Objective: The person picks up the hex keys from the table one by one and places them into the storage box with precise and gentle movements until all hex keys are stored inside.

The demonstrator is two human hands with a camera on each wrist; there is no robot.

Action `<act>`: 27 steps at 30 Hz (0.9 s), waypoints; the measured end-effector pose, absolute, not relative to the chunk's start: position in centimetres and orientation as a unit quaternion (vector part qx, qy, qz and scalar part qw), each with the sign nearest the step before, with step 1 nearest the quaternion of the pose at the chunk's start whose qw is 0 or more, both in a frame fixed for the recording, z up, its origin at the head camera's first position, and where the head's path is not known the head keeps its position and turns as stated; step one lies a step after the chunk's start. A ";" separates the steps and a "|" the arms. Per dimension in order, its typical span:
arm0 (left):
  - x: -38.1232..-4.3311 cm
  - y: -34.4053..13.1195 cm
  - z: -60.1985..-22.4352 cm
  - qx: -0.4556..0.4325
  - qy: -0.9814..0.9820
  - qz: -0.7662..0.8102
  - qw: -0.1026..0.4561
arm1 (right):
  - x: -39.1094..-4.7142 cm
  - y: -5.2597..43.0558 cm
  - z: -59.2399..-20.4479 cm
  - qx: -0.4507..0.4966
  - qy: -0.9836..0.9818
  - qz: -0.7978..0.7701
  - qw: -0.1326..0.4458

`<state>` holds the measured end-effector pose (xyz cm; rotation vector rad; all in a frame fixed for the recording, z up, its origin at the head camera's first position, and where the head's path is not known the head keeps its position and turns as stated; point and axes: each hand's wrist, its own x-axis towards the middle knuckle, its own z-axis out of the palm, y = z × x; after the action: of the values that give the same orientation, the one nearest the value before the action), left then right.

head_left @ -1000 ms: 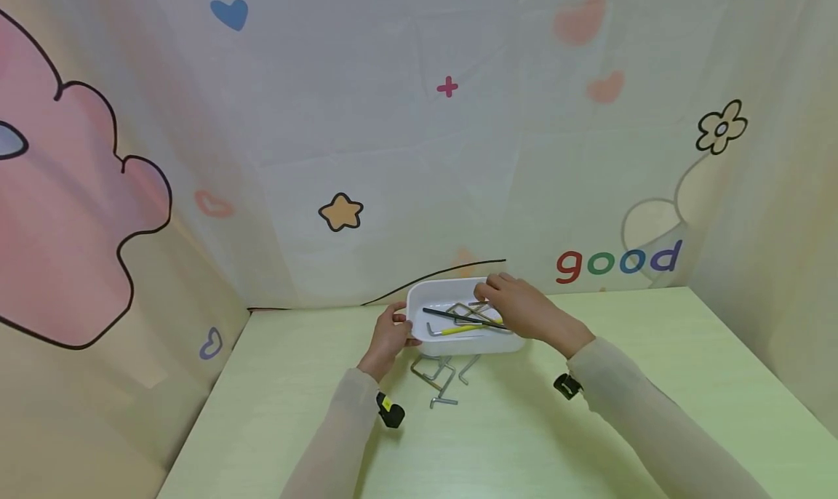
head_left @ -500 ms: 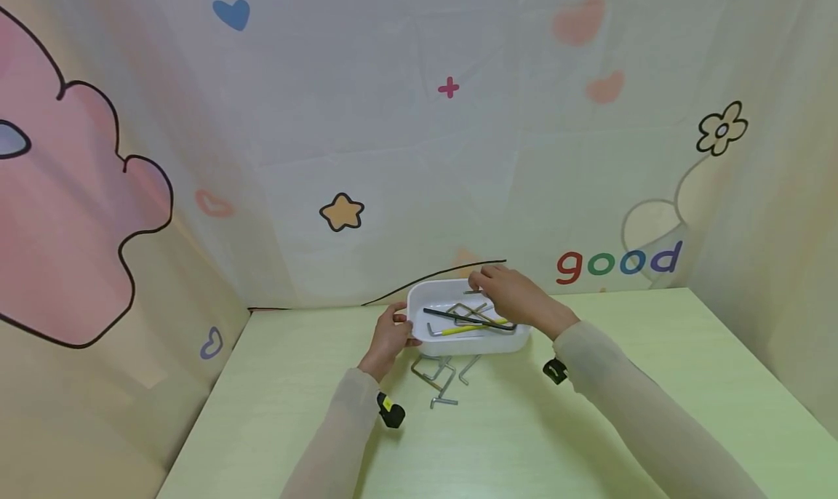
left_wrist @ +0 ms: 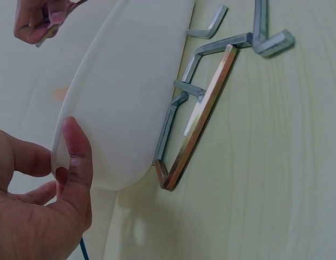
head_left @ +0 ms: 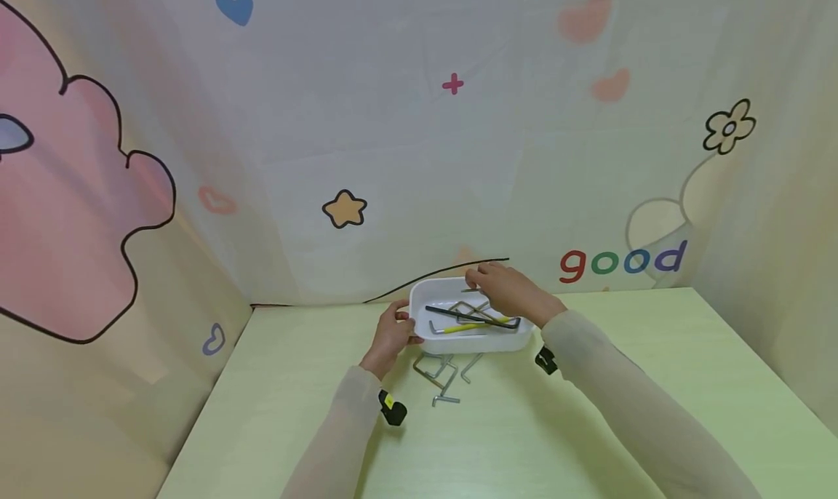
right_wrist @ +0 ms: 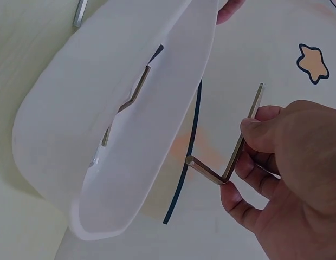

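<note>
Left hand (head_left: 390, 335): at the left end of the white tray (head_left: 471, 345); grip pinching the rim between thumb and fingers.
Right hand (head_left: 507, 289): over the tray's right half, toward its far edge; grip pinching a bent key (right_wrist: 230, 167) between thumb and fingertips.
Bent key: L-shaped, apart from the tray's rim, one fingertip at its bend, both ends free; mostly hidden by the hand in the head view.
Tray: by the far edge of the tabletop (head_left: 471, 448), near the middle, its long side along that edge.
In the tray: black key (head_left: 454, 314) crossing the yellow key (head_left: 458, 329), brassy keys (right_wrist: 140, 86) among them.
Loose keys (head_left: 447, 399): on the tabletop just off the tray's near edge, silver ones plus a coppery one (left_wrist: 196, 130), several overlapping.
Curtain (head_left: 393, 121): behind the tabletop's far edge, printed with hearts, a star and "good".
</note>
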<state>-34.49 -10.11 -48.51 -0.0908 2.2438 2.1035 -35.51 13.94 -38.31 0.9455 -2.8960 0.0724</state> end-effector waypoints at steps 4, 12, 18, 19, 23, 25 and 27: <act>-34.6 -10.1 -48.3 -0.027 0.730 0.682 0.030 | -36.1 13.8 -38.6 0.299 -0.954 0.020 0.031; -34.3 -10.1 -48.4 -0.034 0.728 0.683 0.036 | -36.7 13.7 -39.5 0.302 -0.953 0.009 0.017; -34.4 -10.0 -48.6 -0.030 0.731 0.681 0.036 | -36.9 13.8 -40.2 0.300 -0.954 0.007 0.016; -34.5 -10.0 -48.6 -0.029 0.731 0.681 0.035 | -37.0 13.8 -40.3 0.298 -0.954 0.008 0.016; -34.5 -10.0 -48.5 -0.026 0.733 0.679 0.034 | -36.9 13.7 -40.1 0.291 -0.957 0.018 0.012; -34.5 -10.0 -48.5 -0.025 0.732 0.680 0.031 | -36.7 13.7 -40.0 0.287 -0.958 0.026 0.008; -34.5 -10.0 -48.5 -0.026 0.732 0.681 0.029 | -36.5 13.7 -39.9 0.286 -0.957 0.036 0.007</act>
<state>-34.50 -9.96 -48.50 -0.0797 2.2573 2.0997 -36.46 13.70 -39.87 0.8958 -2.9954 0.1117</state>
